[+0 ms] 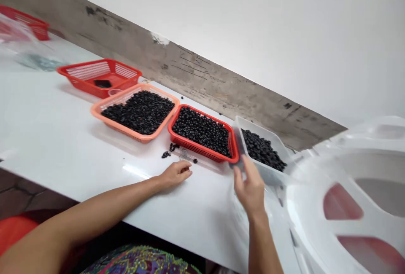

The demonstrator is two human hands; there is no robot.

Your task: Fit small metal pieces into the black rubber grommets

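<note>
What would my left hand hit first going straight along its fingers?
Probably the small black piece just past the left hand's fingertips, then the near side of the red basket behind it; depth and exact line are hard to judge.

Worktop (pixel 104 168) holds three red baskets (pixel 202 151), two toward its left end and one toward its right; one orange basket (pixel 118 127) between these; one clear tub (pixel 267 173) nearest the right end. Black pieces (pixel 139 111) lie in three of the five containers, too many to count. One blurred clear bag (pixel 34 55) lies toward the left end.
</note>
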